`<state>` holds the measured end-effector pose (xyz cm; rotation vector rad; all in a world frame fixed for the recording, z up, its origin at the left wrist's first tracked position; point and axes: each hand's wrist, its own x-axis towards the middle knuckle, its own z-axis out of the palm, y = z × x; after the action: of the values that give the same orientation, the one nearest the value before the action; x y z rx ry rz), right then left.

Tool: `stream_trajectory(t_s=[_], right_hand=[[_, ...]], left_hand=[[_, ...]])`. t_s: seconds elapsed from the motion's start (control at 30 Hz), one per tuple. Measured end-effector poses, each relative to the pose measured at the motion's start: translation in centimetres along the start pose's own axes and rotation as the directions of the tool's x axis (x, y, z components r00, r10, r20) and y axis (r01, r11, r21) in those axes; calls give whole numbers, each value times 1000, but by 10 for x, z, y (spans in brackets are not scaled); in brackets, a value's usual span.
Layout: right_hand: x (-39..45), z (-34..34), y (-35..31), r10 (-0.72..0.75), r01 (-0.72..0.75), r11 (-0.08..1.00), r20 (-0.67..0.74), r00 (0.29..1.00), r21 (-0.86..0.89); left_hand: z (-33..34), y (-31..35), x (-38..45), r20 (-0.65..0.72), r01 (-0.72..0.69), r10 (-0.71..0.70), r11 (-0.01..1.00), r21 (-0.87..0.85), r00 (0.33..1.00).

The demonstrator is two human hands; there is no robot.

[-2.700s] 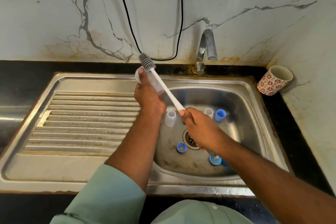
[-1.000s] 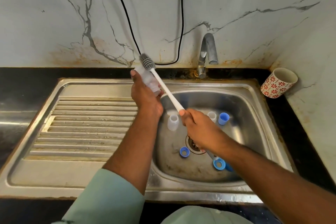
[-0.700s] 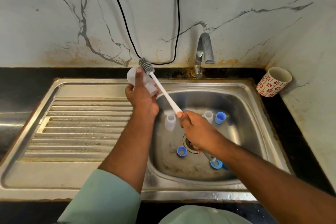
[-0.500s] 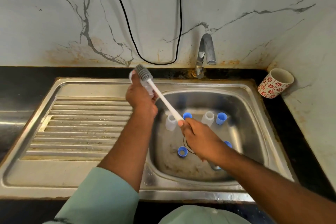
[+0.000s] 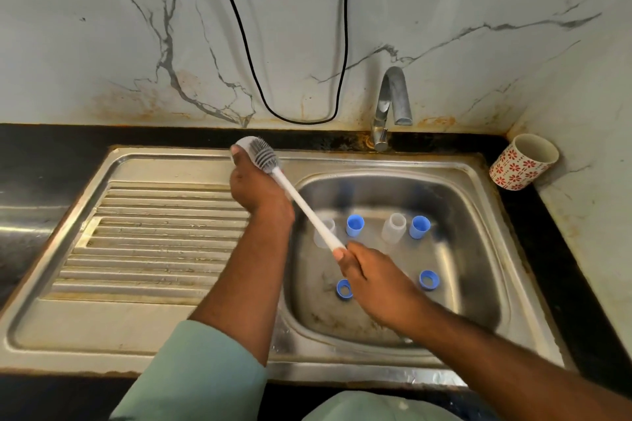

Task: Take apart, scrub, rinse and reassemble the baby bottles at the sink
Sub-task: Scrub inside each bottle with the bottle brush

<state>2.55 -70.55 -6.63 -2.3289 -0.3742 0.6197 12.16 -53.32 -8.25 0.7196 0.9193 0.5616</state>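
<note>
My left hand (image 5: pixel 254 186) grips a clear baby bottle (image 5: pixel 243 143) above the sink's back left rim; most of the bottle is hidden behind the hand. My right hand (image 5: pixel 371 278) holds the white handle of a bottle brush (image 5: pixel 301 203), whose grey bristle head (image 5: pixel 262 155) lies against the bottle. In the steel sink basin (image 5: pixel 478 249) stand two clear bottle parts (image 5: pixel 393 227) (image 5: pixel 326 231), two blue caps (image 5: pixel 355 225) (image 5: pixel 419 226) and two blue rings (image 5: pixel 344 289) (image 5: pixel 428 279).
A steel tap (image 5: pixel 391 102) rises behind the basin. The ribbed drainboard (image 5: pixel 154 239) lies to the left. A red-flowered cup (image 5: pixel 523 161) stands on the black counter at the right corner. A black cable (image 5: pixel 297 118) hangs down the marble wall.
The brush head has moved down against the bottle as the right hand pulled back toward me. The left hand with the bottle has lowered slightly. More blue parts show in the basin.
</note>
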Motion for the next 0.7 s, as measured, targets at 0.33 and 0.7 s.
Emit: stream_trajectory(t_s=[0.33, 0.7], right_hand=[[12, -8, 6, 82, -82, 987, 6, 997, 136], [34, -10, 9, -14, 16, 999, -72, 997, 29]], left_hand=[[2, -5, -5, 35, 2, -2, 1000, 13, 999], [5, -4, -2, 86, 127, -122, 991, -50, 989]])
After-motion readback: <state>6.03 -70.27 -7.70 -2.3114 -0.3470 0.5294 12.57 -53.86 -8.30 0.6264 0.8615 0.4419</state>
